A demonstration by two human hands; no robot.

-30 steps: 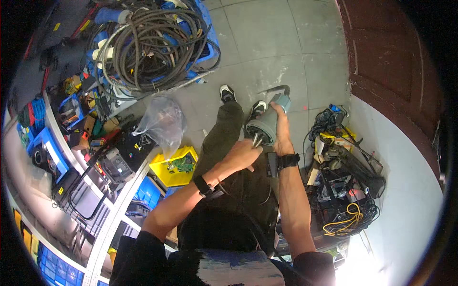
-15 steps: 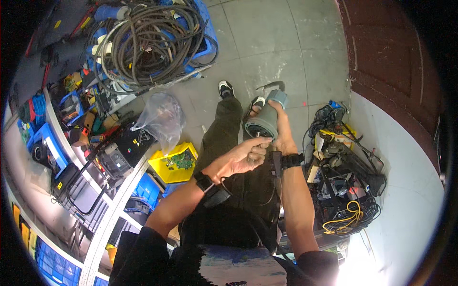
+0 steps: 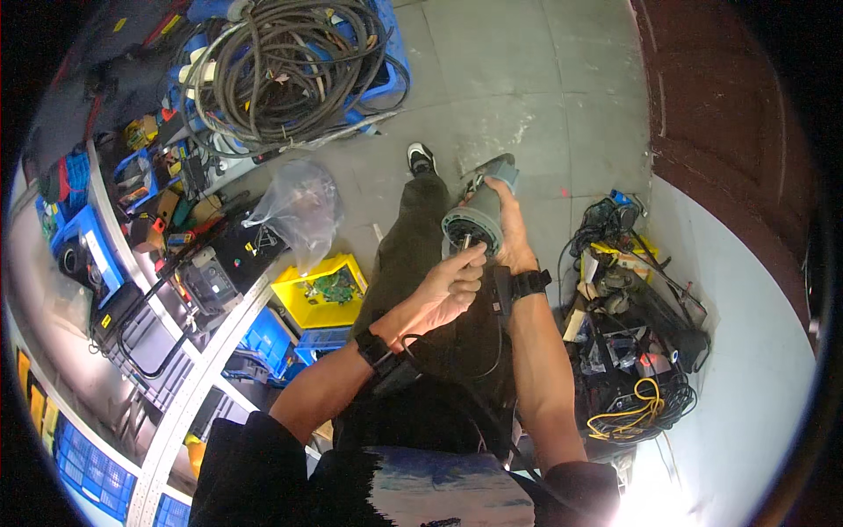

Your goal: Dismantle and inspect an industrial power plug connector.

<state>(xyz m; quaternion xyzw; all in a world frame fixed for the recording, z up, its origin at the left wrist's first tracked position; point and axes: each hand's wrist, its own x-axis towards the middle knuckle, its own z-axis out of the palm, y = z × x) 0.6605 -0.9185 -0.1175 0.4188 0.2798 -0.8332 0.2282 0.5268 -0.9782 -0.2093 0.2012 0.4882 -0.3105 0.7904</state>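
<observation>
Both hands meet at a grey-green cylindrical housing (image 3: 472, 216), held out in front of the person's legs, above the grey tiled floor (image 3: 518, 79). From where I stand, the right hand (image 3: 512, 221) grasps the housing along its side, so that its broad, dark, open end faces back toward the body. The left hand (image 3: 448, 288) has its fingers curled in, thumb and forefinger at the rim of that end, right by a small shiny metal piece (image 3: 467, 240); whether they pinch it, I cannot tell. Dark bands circle both wrists.

Left of the legs, a yellow bin (image 3: 294, 301) holds green pieces (image 3: 337, 286), and a crumpled clear plastic bag (image 3: 303, 211) sits just past it. Farther out, thick dark cable (image 3: 255, 92) lies coiled over a blue crate (image 3: 393, 44). White shelving (image 3: 169, 448) packed with gear curves along the left. Over to the right, a heap of black equipment with a yellow cord (image 3: 652, 400) rests near a pale wall (image 3: 729, 290), and beyond stands a brown panelled door (image 3: 720, 114).
</observation>
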